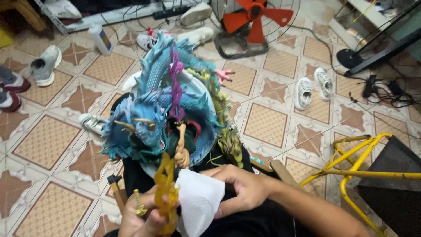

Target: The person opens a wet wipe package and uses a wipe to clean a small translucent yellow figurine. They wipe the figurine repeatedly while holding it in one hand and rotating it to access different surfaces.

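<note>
Gripping a translucent yellow flame-shaped piece (165, 193) near the bottom edge, the left hand (140, 217) is closing its grip around it, while the right hand (239, 188) is pinching a white tissue (197, 202) against it, just below the blue dragon figure (162, 114).

Patterned tiled floor (48, 140) with scattered shoes (45, 65), cables (386, 94), orange fan (254, 22).
</note>
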